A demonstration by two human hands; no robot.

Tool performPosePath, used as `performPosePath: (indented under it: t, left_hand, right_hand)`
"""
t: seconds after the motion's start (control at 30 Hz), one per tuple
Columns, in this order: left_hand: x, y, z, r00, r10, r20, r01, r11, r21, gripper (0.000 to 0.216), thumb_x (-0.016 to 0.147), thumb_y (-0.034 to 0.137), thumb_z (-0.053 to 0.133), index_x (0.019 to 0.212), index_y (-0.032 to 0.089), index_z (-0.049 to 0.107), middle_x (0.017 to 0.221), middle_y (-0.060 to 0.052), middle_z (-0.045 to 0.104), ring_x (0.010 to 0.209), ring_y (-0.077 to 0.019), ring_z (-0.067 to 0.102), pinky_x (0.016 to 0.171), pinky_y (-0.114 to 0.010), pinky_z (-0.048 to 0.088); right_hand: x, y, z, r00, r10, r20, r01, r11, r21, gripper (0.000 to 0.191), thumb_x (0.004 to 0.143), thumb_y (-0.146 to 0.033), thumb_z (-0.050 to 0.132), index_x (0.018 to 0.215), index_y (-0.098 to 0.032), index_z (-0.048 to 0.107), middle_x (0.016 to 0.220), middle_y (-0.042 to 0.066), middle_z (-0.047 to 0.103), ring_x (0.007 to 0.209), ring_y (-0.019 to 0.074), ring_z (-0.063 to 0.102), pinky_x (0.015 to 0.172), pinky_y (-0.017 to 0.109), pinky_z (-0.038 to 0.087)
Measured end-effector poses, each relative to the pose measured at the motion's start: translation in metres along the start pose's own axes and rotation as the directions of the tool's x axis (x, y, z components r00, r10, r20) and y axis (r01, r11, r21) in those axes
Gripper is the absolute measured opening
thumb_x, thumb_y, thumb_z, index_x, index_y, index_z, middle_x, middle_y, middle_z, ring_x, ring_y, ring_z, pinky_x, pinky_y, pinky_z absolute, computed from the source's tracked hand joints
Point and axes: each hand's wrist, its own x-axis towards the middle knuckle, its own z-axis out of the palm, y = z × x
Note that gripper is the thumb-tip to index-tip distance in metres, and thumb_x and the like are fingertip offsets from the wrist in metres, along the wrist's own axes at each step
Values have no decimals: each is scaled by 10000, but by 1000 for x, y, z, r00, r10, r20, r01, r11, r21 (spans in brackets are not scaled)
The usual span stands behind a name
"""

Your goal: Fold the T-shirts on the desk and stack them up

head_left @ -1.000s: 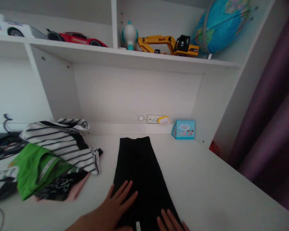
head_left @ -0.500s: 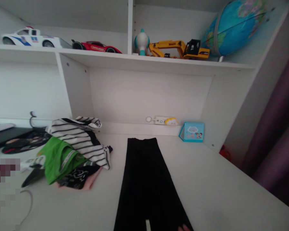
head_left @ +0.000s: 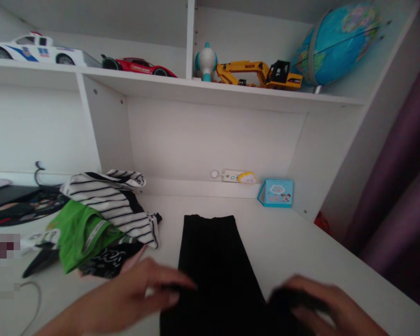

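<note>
The black garment (head_left: pixel 213 261) lay on the white desk (head_left: pixel 311 252), left of the blue calendar (head_left: pixel 279 193) and nearer you. Your left hand (head_left: pixel 129 291) pinched its edge farther from the calendar; your right hand (head_left: pixel 339 303) gripped a fold nearer it.

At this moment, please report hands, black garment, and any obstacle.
Left hand, right hand: both gripping black garment. Garment's far end flat on desk. Clothes pile left of garment, apart.

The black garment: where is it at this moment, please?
In the head view, the black garment lies on the white desk at lower centre, right of the striped garment, with its near part between the left hand and the right hand.
</note>
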Motion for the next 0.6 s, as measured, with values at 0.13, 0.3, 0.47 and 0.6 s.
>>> performPosePath:
  t: [0.13, 0.3, 0.47, 0.6]
  left_hand:
    - [93, -30, -38, 988, -154, 27, 153, 920, -360, 355, 740, 360, 527, 1038, 171, 563, 885, -23, 628, 792, -154, 561, 694, -261, 443]
    - [162, -120, -19, 907, -421, 21, 378, 790, -482, 318, 605, 237, 592, 909, 144, 592, 697, -11, 616, 645, -147, 563, 599, -261, 437]
    - [160, -155, 0, 914, -406, 12, 364, 806, -467, 359, 570, 200, 592, 927, 169, 590, 809, -7, 628, 725, -150, 561, 599, -229, 422]
    - [156, -144, -21, 961, -265, 82, 273, 854, -443, 419, 597, 258, 614, 1003, 169, 565, 870, -21, 627, 734, -147, 561, 584, -214, 416]
  right_hand:
    - [117, 29, -5, 991, -67, -113, 90, 973, 214, 214, 722, -340, 502, 824, -167, 575, 791, 16, 592, 764, 159, 543, 666, 249, 427]
    - [210, 81, 42, 977, 208, -49, -189, 948, 258, 260, 665, -227, 505, 892, -124, 576, 672, 10, 583, 608, 139, 528, 538, 240, 395]
    - [221, 110, 71, 967, 222, -125, -197, 963, 183, 225, 621, -137, 478, 804, -122, 607, 720, 22, 599, 703, 146, 535, 639, 246, 397]
    - [223, 112, 56, 983, 146, -113, -132, 983, 127, 216, 608, -115, 492, 791, -133, 604, 702, 2, 592, 648, 126, 522, 613, 233, 395]
